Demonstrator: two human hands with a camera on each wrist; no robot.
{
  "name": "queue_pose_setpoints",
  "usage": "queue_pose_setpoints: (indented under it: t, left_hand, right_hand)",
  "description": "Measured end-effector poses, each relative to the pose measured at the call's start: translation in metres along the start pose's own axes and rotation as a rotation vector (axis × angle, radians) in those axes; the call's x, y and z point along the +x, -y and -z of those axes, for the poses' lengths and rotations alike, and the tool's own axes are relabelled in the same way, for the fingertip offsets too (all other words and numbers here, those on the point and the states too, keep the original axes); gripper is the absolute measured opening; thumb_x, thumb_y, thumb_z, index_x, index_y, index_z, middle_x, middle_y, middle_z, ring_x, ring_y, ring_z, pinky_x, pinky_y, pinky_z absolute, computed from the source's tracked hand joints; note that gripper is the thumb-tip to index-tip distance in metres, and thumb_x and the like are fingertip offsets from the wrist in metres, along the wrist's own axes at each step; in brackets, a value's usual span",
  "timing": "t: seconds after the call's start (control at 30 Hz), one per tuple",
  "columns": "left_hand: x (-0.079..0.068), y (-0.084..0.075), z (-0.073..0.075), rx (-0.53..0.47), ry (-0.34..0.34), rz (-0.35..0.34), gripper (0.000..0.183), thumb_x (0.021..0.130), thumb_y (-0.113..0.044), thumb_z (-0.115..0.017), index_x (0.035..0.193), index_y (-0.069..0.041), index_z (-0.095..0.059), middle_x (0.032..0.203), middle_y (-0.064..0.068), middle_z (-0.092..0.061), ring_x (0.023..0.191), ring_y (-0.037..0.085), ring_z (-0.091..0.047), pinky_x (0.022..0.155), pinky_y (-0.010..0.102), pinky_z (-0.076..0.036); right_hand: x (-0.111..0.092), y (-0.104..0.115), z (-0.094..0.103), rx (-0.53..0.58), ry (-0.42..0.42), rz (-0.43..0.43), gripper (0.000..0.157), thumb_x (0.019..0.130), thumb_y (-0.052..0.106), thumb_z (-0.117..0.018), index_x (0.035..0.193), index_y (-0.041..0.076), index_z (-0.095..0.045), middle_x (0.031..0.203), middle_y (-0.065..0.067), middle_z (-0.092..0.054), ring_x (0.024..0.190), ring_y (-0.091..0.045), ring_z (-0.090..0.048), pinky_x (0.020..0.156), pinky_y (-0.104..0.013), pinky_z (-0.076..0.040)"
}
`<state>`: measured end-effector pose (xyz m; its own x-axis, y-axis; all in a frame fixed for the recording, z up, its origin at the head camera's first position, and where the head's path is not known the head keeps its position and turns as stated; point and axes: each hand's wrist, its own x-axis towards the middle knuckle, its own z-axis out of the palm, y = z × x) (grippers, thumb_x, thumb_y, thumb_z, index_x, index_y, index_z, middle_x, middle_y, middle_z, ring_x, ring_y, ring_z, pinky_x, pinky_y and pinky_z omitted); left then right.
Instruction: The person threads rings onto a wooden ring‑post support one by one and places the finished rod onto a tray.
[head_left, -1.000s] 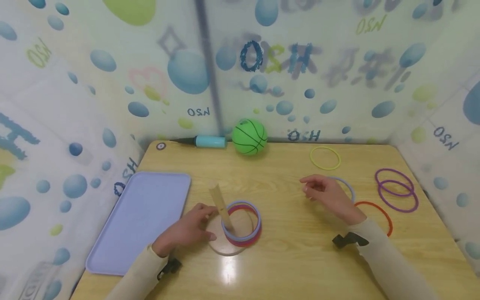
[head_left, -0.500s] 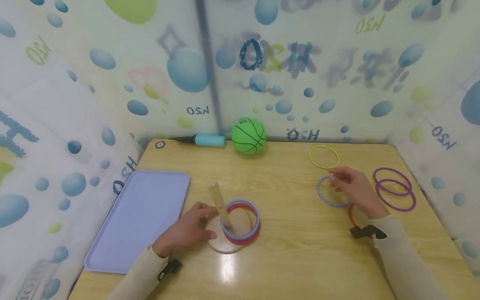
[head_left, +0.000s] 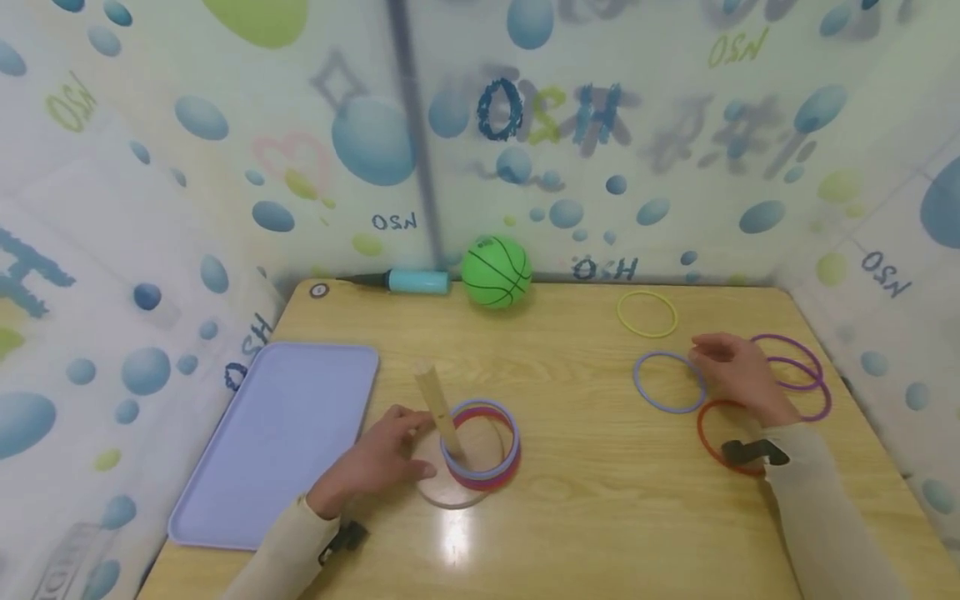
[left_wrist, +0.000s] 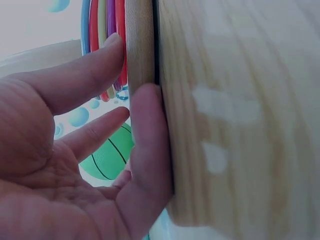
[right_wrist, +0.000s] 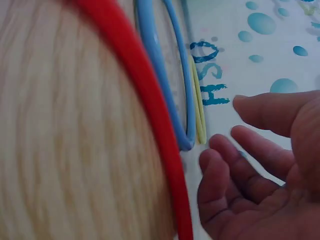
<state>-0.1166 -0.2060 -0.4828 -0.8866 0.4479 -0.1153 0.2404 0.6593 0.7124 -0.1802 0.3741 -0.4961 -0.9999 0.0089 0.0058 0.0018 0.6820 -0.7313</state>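
Observation:
My left hand steadies the round base of a wooden ring-toss stand, thumb and fingers set about its rim. The stand's peg rises from the base, leaning in the head view. Several stacked rings circle the peg, a blue one on top; the left wrist view shows red, yellow and purple rings below it. Above the right side of the table is my right hand, fingers loosely bent and holding nothing. It is between a flat blue ring and two overlapping purple rings, partly covering the purple ones.
A red ring lies under the right wrist, and a yellow ring lies farther back. On the left is a lilac tray. A green ball and a blue pump stand along the back wall.
My right hand has moved rightward, past the blue ring and over toward the purple rings. My left hand has stayed at the base, and the stacked rings have not moved.

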Motion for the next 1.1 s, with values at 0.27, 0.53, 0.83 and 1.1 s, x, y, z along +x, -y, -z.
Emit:
queue_pose_setpoints:
  t: [0.27, 0.53, 0.83, 1.1]
  left_hand:
    - [-0.001, -0.002, -0.001, -0.009, -0.011, 0.027, 0.063, 0.079, -0.024, -0.094, 0.137, -0.018, -0.069, 0.115, 0.011, -0.058, 0.101, 0.02, -0.049, 0.084, 0.032, -0.045]
    - [-0.002, -0.004, -0.002, -0.019, -0.008, 0.026, 0.068, 0.079, -0.024, -0.094, 0.141, -0.016, -0.067, 0.115, 0.013, -0.057, 0.101, 0.021, -0.05, 0.085, 0.032, -0.046]
    - [0.0, -0.002, -0.002, -0.03, 0.004, 0.044, 0.072, 0.073, -0.021, -0.097, 0.139, -0.016, -0.068, 0.12, 0.013, -0.06, 0.107, 0.024, -0.053, 0.09, 0.038, -0.048]
    - [0.004, 0.0, -0.002, -0.033, 0.01, 0.044, 0.076, 0.068, -0.018, -0.098, 0.139, -0.016, -0.068, 0.119, 0.014, -0.058, 0.104, 0.024, -0.053, 0.089, 0.038, -0.048]
  right_hand:
    - [0.007, 0.005, 0.001, -0.137, 0.113, -0.004, 0.049, 0.1, 0.03, -0.073, 0.137, -0.002, -0.066, 0.117, -0.023, -0.074, 0.092, -0.008, -0.064, 0.075, -0.021, -0.051]
    - [0.009, 0.011, -0.001, -0.208, 0.162, 0.016, 0.038, 0.1, 0.022, -0.07, 0.129, -0.003, -0.07, 0.108, -0.019, -0.077, 0.093, -0.025, -0.069, 0.074, -0.03, -0.053]
    - [0.003, 0.02, -0.002, -0.051, 0.268, -0.01, 0.033, 0.105, 0.016, -0.063, 0.128, -0.008, -0.064, 0.106, -0.02, -0.071, 0.077, -0.017, -0.067, 0.063, -0.031, -0.058]
    - [-0.002, 0.039, -0.004, 0.056, 0.297, 0.021, 0.029, 0.107, 0.012, -0.06, 0.129, -0.007, -0.061, 0.112, -0.024, -0.066, 0.081, -0.014, -0.068, 0.066, -0.033, -0.06]
